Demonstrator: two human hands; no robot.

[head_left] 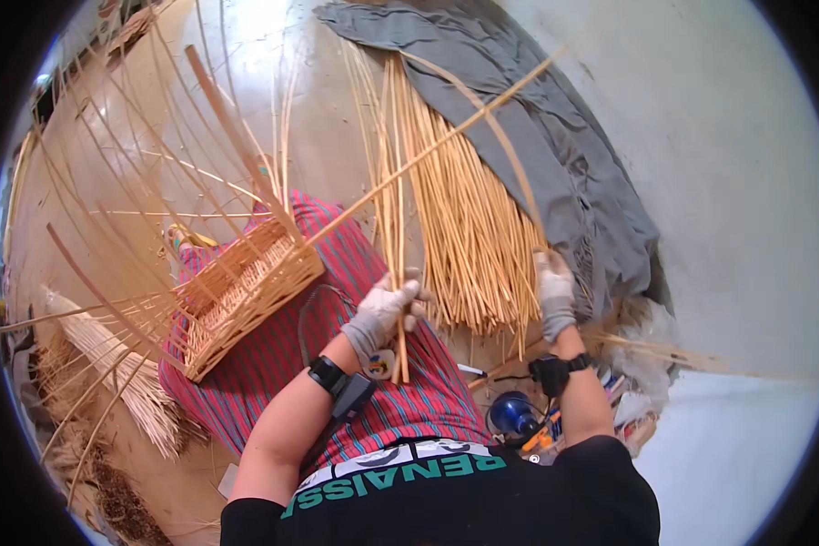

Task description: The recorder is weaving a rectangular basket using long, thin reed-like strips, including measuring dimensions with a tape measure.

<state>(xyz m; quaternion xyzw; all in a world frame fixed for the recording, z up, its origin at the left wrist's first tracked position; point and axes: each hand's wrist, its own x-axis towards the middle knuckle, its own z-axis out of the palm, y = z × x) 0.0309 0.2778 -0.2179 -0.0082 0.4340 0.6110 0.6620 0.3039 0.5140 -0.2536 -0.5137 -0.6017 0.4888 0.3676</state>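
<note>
My gloved left hand (387, 308) is closed around a few long pale canes (396, 182) above the red striped cloth (355, 419). My gloved right hand (555, 287) is at the right edge of a large spread bundle of canes (464, 255), its fingers closed on a cane there; the exact grip is partly hidden. To the left, an unfinished woven rectangular basket (246, 300) rests on the striped cloth, with long loose stakes sticking up and outward from it. A long cane crosses diagonally from the basket over the bundle.
A grey cloth (591, 191) lies along the bundle's right. A pale bundle of thin rods (118, 373) lies at the left. Near my right forearm are a blue bottle (510, 414), assorted tools and crumpled plastic (651, 337). A pale wall or surface (728, 227) fills the right side.
</note>
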